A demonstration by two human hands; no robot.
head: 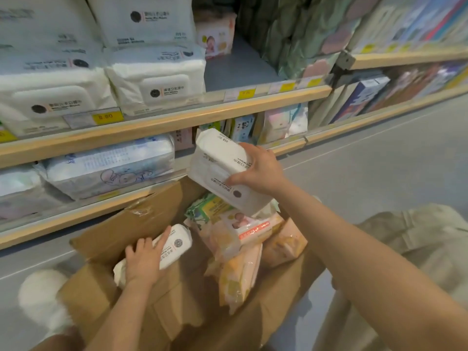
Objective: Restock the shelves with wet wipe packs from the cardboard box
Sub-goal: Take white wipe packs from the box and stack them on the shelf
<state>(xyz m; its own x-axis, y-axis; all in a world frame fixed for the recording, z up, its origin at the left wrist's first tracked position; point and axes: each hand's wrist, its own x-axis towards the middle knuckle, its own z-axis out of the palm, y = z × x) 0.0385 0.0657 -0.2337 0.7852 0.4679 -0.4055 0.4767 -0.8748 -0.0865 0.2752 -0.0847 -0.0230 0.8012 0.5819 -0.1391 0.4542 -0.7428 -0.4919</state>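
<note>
A white wet wipe pack (222,171) is held above the open cardboard box (126,224), its long axis slanting from upper left, toward the shelves (162,122), down to lower right. The right hand (258,171) grips its right side, fingers curled over the top edge and thumb on the printed face. A second white pack (172,247) lies tilted inside the box, long axis running lower left to upper right; the left hand (144,259) lies over it, fingers loosely spread across it. Pink and orange packs (243,249) fill the box's right half.
</note>
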